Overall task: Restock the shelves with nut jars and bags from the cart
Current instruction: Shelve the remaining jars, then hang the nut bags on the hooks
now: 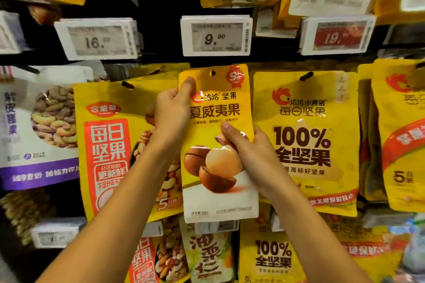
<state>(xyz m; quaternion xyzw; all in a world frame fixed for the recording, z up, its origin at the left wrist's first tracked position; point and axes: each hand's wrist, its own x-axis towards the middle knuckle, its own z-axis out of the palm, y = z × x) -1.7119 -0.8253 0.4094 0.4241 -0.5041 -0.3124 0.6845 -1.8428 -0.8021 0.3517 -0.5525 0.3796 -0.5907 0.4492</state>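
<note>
A yellow macadamia nut bag (216, 167) with a white bottom is held upright against the hanging display, its hang hole near the top. My left hand (172, 110) grips the bag's upper left edge, thumb on the front. My right hand (248, 154) holds its right edge at mid-height, thumb pressed on the front. The bag sits between a yellow and red mixed-nut bag (108, 145) on the left and a yellow "100%" nut bag (305, 140) on the right, both hanging from pegs.
Price tags reading 16 (96, 39), 9.90 (216, 35) and 19 (338, 35) line the rail above. More yellow bags hang in the top row and the row below. A white and purple cashew bag (39, 126) hangs far left.
</note>
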